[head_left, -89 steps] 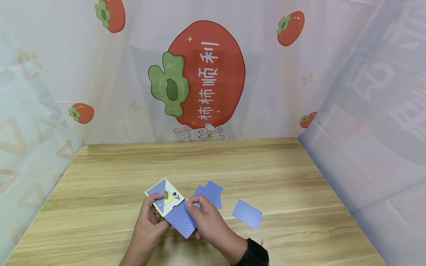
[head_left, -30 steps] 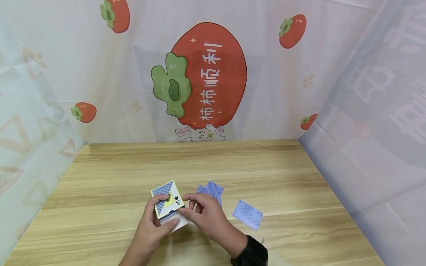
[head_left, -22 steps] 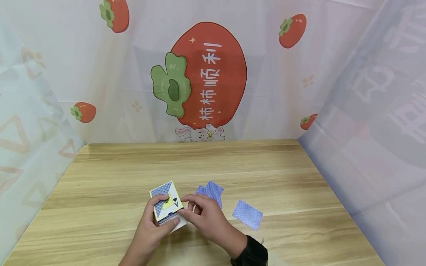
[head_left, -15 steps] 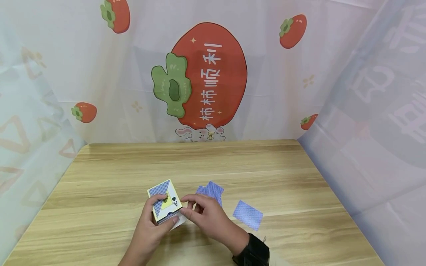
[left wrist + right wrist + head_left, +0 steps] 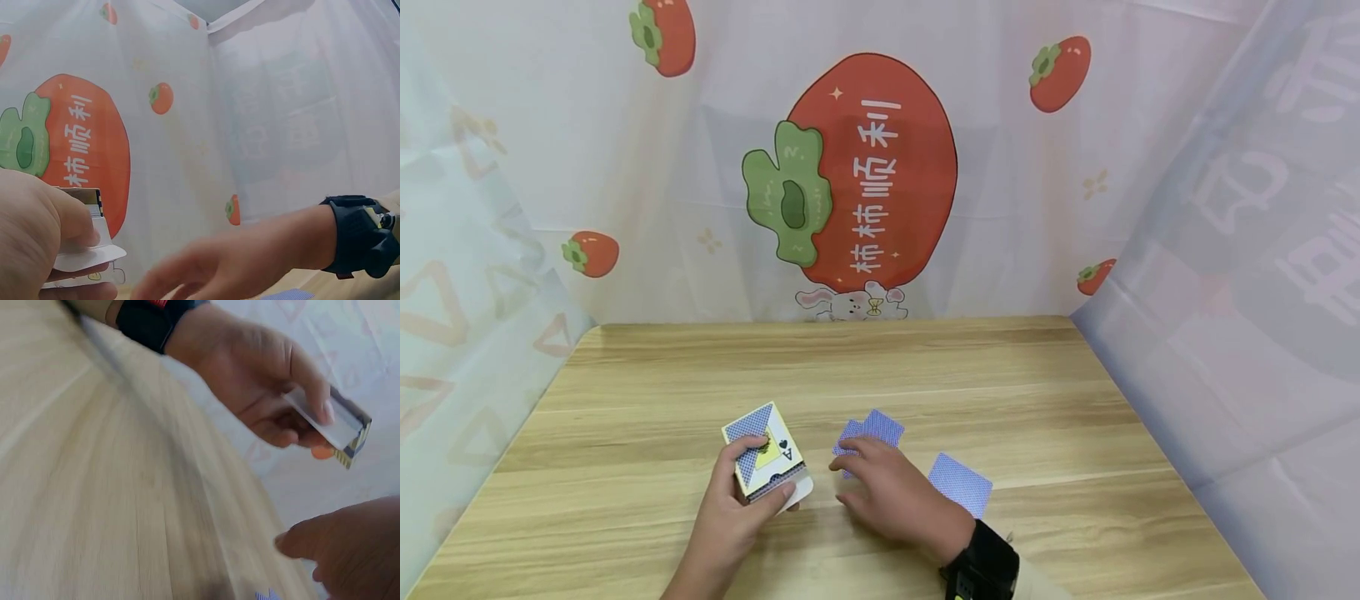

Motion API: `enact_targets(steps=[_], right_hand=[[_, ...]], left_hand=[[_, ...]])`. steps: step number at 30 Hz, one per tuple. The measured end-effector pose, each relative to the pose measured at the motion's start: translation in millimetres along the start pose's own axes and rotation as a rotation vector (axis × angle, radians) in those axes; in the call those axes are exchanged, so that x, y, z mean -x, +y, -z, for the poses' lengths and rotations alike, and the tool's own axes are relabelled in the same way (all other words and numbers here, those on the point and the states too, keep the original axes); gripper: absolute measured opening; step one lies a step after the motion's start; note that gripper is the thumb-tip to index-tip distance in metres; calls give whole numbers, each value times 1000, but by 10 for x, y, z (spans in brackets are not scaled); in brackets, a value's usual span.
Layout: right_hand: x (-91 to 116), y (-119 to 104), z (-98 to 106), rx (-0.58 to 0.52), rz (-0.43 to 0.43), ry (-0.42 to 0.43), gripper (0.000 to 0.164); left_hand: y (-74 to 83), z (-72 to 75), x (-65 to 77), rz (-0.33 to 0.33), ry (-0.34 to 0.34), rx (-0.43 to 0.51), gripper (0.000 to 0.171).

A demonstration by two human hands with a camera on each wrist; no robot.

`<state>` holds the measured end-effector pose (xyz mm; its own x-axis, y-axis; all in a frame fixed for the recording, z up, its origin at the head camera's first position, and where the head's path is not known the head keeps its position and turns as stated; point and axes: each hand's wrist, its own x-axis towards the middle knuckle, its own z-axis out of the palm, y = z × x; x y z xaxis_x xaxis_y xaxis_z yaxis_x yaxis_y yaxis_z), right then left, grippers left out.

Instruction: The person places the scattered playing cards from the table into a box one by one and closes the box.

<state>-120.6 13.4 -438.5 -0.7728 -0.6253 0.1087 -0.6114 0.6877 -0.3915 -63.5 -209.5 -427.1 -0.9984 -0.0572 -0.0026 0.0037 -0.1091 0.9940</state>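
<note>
My left hand [image 5: 730, 504] grips a playing-card box [image 5: 777, 457] with a blue-checked front and an ace of spades printed on it. Its thumb lies at the box's lower end, where a white flap sticks out; the left wrist view shows the flap [image 5: 94, 257] folded outward. From the right wrist view, the box [image 5: 340, 430] appears open at this end. My right hand [image 5: 898, 492] holds nothing visible, its fingers loosely bent above a small group of blue-backed playing cards [image 5: 883, 427], partly covering them. Whether the fingertips touch the cards cannot be told.
Right of that group lies another blue-backed card [image 5: 970, 483], its near left part hidden by my right hand. The wooden table [image 5: 700, 367] is bounded by a white printed cloth [image 5: 655, 167] behind and at both sides. A dark band [image 5: 981, 562] circles my right wrist.
Earlier, blue-backed cards stuck out of the box and the right hand held them; now only the white flap shows there. The right hand has let go of the box and moved right over the loose cards.
</note>
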Motion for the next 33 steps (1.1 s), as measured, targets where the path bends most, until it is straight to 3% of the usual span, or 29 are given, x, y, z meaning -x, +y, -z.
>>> enact_targets(steps=[3,7,16,24,33], right_hand=[[16,77,-51,94,-19,-36,33],[9,138,-106,141,-71,-68,42],[-137,328,-206,95,-138,-65,63],[-354,466,-214,54,-194,-89,91],[-573,493,-277,91,-211,-68,87]], left_hand=[[-9,-1,-2,4,-2,4,70],[-20,-5,-8,11,-7,3,70],[-18,-21,-10,18,-16,7,69],[-30,-25,-11,17,-17,4,68],[-14,-27,-7,51,-10,-11,68]])
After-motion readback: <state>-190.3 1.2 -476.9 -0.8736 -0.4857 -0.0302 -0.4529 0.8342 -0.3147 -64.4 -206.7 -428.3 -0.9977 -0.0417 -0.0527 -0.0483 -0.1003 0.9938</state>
